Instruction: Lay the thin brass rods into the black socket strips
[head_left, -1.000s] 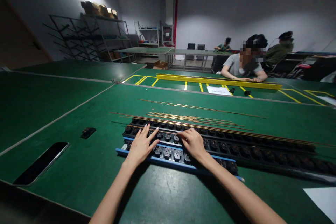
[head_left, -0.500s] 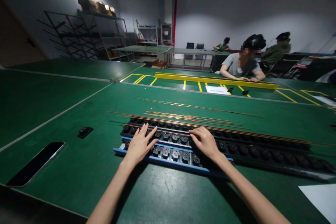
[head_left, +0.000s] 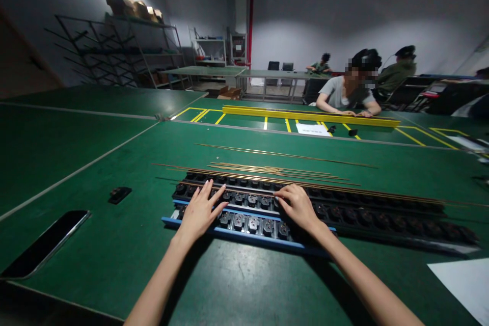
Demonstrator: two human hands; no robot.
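Part of the blue-edged tray (head_left: 267,243) is hidden by both hands, and its far right end is hard to make out. The white paper (head_left: 464,282) is cut off by the picture's side. The left hand (head_left: 198,210) is laid palm down over the tray's left part, fingers spread apart. The right hand (head_left: 298,205) is bent over the black parts (head_left: 252,224), fingertips bunched; whether anything is pinched cannot be told.

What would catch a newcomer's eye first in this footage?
Probably the two bare hands, left and right, over dark rails of sockets edged in blue at the centre. Next, the long yellow bar across the table's far part, before a seated person in grey.
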